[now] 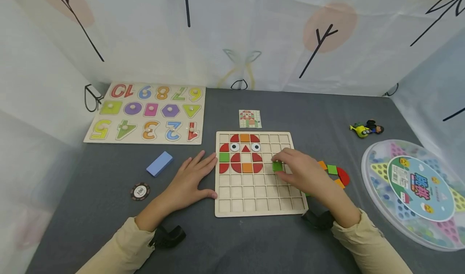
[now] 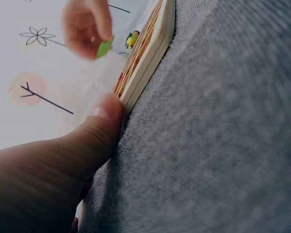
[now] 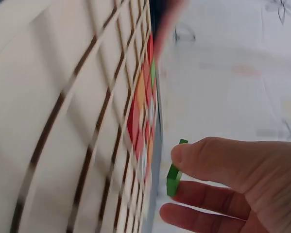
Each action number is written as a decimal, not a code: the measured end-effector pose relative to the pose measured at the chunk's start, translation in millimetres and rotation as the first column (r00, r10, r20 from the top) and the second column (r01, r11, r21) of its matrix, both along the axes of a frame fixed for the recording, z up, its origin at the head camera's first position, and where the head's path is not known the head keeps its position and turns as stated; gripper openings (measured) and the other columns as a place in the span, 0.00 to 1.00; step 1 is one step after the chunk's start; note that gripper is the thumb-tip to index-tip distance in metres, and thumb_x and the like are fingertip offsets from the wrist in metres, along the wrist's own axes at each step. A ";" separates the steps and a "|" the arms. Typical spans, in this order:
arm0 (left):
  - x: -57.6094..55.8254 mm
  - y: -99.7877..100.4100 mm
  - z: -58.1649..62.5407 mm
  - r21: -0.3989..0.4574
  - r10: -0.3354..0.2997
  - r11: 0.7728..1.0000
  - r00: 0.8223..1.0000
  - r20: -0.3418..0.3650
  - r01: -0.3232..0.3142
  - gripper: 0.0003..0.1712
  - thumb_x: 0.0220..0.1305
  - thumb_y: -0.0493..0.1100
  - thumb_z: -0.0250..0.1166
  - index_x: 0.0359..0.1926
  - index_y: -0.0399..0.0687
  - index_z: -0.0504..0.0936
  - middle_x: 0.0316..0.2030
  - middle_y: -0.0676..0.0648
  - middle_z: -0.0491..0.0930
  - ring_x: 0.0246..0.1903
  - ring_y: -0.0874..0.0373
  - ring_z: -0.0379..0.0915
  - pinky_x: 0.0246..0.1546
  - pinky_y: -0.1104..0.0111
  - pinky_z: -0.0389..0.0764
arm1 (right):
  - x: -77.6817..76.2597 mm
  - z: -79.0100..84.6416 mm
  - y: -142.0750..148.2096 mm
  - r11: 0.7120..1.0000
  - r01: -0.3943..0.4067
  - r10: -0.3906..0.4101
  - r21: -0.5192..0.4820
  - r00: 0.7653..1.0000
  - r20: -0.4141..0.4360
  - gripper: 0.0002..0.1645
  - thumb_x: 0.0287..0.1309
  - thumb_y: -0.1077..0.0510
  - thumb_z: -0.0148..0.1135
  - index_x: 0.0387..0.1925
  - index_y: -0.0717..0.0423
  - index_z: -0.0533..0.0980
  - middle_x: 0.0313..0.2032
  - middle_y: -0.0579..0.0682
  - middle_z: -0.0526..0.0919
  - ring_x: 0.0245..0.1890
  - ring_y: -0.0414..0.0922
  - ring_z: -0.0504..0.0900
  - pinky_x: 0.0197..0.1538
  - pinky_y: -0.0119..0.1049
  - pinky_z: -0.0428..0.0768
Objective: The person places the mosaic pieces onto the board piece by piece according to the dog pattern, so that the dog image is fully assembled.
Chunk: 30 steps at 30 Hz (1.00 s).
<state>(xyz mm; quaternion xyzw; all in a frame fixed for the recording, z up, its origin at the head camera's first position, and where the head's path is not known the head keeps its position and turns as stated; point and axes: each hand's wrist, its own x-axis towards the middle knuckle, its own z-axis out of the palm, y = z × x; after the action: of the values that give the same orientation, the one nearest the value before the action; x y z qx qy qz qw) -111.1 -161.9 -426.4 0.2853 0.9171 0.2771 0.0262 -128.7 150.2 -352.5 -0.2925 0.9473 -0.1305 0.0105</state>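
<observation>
A wooden grid board [image 1: 239,193] lies on the dark table, its upper left cells filled with red, orange and green tiles and two eye tiles. My right hand [image 1: 303,169] is over the board's right side and pinches a green square tile [image 3: 174,177] between thumb and fingers, raised above the grid in the right wrist view. Along the board's left edge, my left hand [image 1: 189,179] rests with fingers spread, its thumb [image 2: 106,109] touching the board's side. Near the right forearm lie loose tiles, among them a green square [image 1: 332,169] and a red piece [image 1: 343,176].
Behind the board lies a small pattern card [image 1: 250,119]. A number puzzle board [image 1: 145,139] is at the back left, with a blue block [image 1: 159,164] and a poker chip [image 1: 140,191] before it. On the right are a round game box [image 1: 421,189] and small toy figures [image 1: 367,128].
</observation>
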 end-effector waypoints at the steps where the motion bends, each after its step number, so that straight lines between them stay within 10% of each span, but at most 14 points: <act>1: 0.2 -0.1 0.3 -0.001 0.000 1.000 1.000 0.003 0.000 0.55 0.42 0.66 0.63 0.67 0.50 0.52 0.67 0.53 0.49 0.67 0.50 0.35 0.62 0.49 0.40 | -2.1 -0.5 -8.9 1.000 -0.020 0.020 -0.005 1.000 0.011 0.18 0.44 0.58 0.68 0.40 0.52 0.76 0.37 0.45 0.78 0.35 0.41 0.76 0.34 0.35 0.76; 13: 0.5 0.6 -0.5 -0.005 0.009 1.000 1.000 -0.004 -0.009 0.54 0.42 0.66 0.63 0.67 0.50 0.53 0.67 0.52 0.50 0.67 0.50 0.36 0.62 0.49 0.40 | -22.4 -14.8 -50.5 0.995 -0.055 0.053 0.078 0.998 0.032 0.15 0.44 0.57 0.68 0.38 0.50 0.78 0.35 0.43 0.78 0.33 0.39 0.74 0.35 0.32 0.75; 30: 0.2 1.2 3.5 -0.029 0.015 0.999 0.999 0.028 -0.014 0.55 0.42 0.66 0.64 0.67 0.51 0.52 0.67 0.54 0.49 0.68 0.52 0.34 0.63 0.50 0.38 | 0.0 -14.3 -62.5 0.976 -0.197 0.201 0.089 0.979 -0.037 0.12 0.42 0.55 0.68 0.33 0.47 0.77 0.30 0.40 0.77 0.29 0.38 0.73 0.35 0.34 0.73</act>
<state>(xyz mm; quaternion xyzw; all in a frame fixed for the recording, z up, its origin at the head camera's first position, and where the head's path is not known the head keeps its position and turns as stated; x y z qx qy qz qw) -111.0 -160.7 -422.9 0.2742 0.9227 0.2678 0.0412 -128.7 87.7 -366.8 -0.3882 0.9178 -0.0817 0.0141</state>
